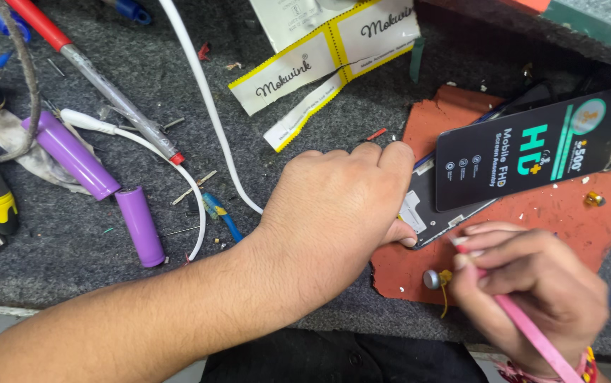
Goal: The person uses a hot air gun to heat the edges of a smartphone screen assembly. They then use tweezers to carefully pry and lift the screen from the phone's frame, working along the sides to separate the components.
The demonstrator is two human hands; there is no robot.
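We see the left hand (337, 206) curled, fingers pressed down on the phone (433, 209) lying on the red mat (568, 213) on the counter (71, 255), while the right hand (529, 291) pinches a pink tool (532, 333) just beside the phone's edge.

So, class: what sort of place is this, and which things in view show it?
Probably a phone repair bench: an opened phone pinned by the left hand, a boxed replacement screen lying on it, and loose purple battery cells on the grey felt.
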